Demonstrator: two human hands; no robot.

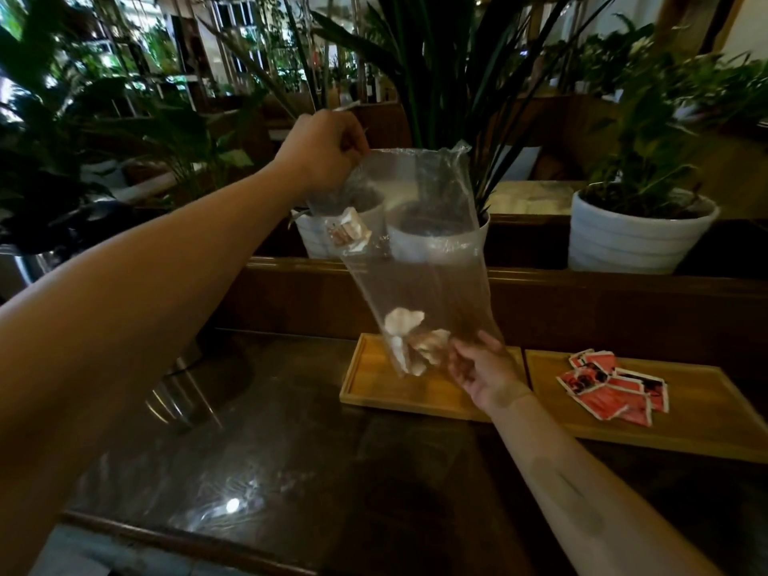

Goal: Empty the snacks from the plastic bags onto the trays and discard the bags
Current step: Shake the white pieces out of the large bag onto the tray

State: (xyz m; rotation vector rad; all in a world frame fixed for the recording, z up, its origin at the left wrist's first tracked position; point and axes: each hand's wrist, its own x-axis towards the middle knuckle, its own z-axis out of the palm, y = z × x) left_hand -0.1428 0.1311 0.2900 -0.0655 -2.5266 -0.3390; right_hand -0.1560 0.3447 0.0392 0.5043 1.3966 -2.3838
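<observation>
left hand point(322, 149) and right hand point(484, 374) hold plastic bag point(424, 251) above tray point(415, 388).

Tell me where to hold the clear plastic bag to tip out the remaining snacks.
Grip the clear plastic bag by its upper sealed end from above, as the left hand does; the mouth hangs down over the left tray.

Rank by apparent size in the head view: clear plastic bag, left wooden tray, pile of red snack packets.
1. clear plastic bag, though it hangs nearer the camera, which inflates it.
2. left wooden tray, partly hidden.
3. pile of red snack packets, clearly smallest.
</observation>
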